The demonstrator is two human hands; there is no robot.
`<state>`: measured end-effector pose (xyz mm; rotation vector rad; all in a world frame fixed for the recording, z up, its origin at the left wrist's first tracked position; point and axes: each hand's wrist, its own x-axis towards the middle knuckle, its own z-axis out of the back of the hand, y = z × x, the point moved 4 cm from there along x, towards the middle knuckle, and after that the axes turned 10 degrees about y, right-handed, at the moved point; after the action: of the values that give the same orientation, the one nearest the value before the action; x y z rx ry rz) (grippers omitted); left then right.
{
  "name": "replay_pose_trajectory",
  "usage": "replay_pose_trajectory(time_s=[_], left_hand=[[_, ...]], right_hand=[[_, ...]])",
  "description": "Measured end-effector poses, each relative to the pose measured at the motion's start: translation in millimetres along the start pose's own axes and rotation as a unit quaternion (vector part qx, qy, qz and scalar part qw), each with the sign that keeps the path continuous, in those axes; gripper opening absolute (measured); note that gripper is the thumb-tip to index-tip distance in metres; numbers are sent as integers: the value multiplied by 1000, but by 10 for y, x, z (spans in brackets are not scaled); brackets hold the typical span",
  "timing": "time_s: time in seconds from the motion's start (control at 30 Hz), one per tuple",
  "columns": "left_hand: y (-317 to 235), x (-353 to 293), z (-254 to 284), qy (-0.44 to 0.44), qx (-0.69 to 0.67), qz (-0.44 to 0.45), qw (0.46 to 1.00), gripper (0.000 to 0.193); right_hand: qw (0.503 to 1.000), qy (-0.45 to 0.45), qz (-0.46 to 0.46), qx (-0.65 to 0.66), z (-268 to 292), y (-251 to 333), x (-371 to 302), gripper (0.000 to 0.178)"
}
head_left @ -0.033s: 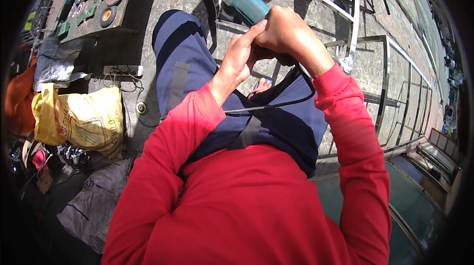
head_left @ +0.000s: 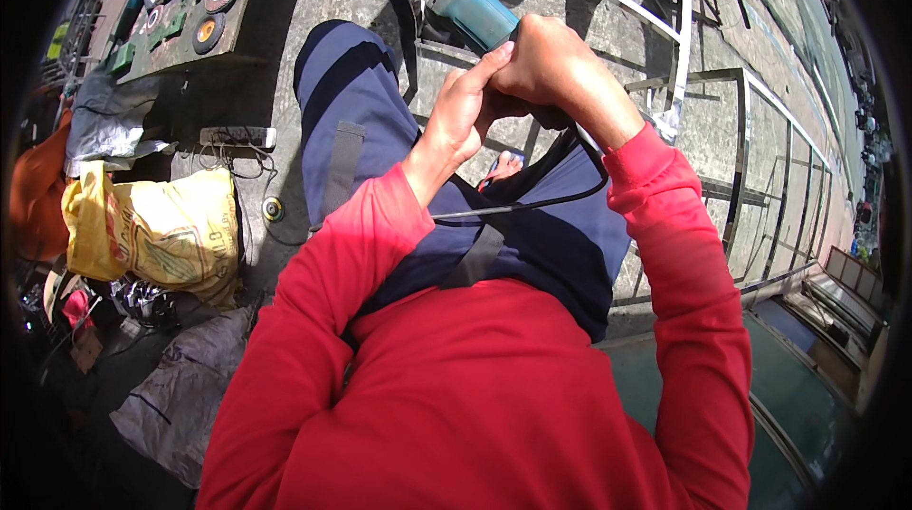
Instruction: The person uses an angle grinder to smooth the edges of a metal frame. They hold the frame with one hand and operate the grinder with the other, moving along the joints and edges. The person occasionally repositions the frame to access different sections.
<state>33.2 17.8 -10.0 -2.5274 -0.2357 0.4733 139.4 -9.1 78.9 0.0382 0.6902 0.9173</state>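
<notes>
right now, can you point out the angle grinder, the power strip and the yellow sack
angle grinder (head_left: 480, 16): head view, on its teal body
power strip (head_left: 236, 137): head view, on its pale casing
yellow sack (head_left: 185, 230): head view, on its printed side

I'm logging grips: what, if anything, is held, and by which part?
A teal power tool, by its rear end: right hand over it, left hand alongside.
</notes>
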Motion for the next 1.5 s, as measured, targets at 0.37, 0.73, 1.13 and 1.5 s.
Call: replay_pose_trajectory(time_s=[0.37,0.73,1.13,1.5], left_hand=[[8,20,13,13,-1,8,1000,48],[-4,7,-14,13,3,2,1000,49],[3,-11,-17,1,3,3,1000,49],[81,3,37,2,2,30,1000,47]], right_hand=[[1000,0,16,21,16,-7,-15,42],[1000,3,20,10,26,3,-14,43],[999,7,36,10,7,-12,-17,43],[999,-20,26,23,-35,-70,-61,44]])
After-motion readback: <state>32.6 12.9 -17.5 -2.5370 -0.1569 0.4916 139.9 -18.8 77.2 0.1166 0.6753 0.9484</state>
